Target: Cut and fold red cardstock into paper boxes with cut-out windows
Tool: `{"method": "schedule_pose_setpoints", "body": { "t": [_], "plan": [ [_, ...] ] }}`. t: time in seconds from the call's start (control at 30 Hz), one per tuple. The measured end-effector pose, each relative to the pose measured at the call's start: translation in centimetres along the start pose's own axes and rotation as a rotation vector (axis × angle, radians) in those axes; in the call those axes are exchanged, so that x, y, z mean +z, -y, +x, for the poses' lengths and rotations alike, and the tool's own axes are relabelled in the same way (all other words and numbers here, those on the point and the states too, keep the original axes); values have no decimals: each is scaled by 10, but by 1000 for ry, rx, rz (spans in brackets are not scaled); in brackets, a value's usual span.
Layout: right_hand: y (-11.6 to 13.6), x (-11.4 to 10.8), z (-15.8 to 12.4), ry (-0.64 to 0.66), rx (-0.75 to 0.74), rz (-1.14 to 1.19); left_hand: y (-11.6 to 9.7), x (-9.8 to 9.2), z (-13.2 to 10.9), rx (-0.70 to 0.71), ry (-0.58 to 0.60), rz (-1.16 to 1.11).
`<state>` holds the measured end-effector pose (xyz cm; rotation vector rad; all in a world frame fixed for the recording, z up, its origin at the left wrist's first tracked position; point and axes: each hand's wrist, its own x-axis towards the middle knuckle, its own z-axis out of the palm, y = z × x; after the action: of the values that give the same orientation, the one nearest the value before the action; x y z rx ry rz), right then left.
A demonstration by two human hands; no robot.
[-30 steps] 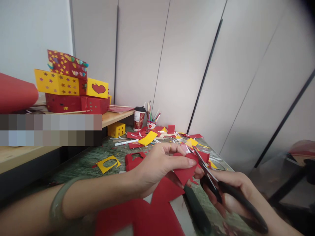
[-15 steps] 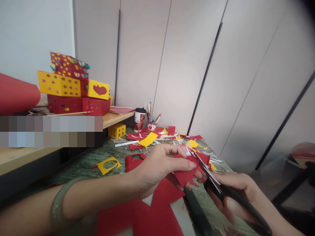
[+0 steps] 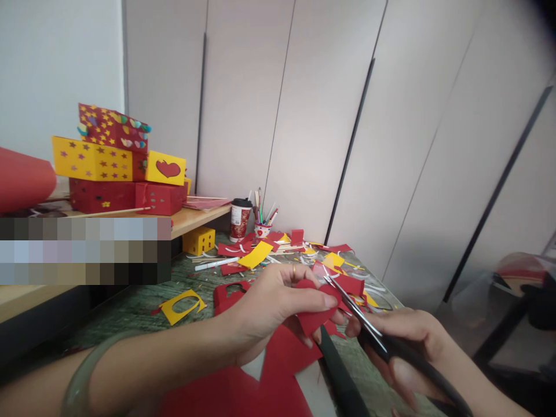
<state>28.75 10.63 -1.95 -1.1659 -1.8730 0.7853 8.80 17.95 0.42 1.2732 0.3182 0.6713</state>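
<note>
My left hand (image 3: 273, 301) pinches a small piece of red paper (image 3: 313, 318) between thumb and fingers, above the table. A ring sits on one finger and a green bangle on the wrist. My right hand (image 3: 406, 347) grips black-handled scissors (image 3: 373, 336), whose metal blades reach up and left into the red paper's edge. Under both hands lies a larger sheet of red paper (image 3: 278, 370).
Red and yellow paper scraps (image 3: 256, 253) litter the green table (image 3: 139, 307). A yellow cut-out (image 3: 180, 306), a white pen (image 3: 215, 264), a coffee cup (image 3: 240, 219) and a pen pot (image 3: 262, 229) stand further back. Decorated red and yellow boxes (image 3: 117, 162) rest on a wooden shelf at left.
The scissor blades have closed further into the red paper. Both hands shifted slightly left and down in view as the head camera moved.
</note>
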Motion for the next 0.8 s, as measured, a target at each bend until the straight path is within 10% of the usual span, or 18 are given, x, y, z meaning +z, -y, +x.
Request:
{"method": "schedule_pose_setpoints", "body": {
  "t": [0.8],
  "plan": [
    [1,-14,1,108,15,-156,-3,0,1,26,-10,61]
  ]
}}
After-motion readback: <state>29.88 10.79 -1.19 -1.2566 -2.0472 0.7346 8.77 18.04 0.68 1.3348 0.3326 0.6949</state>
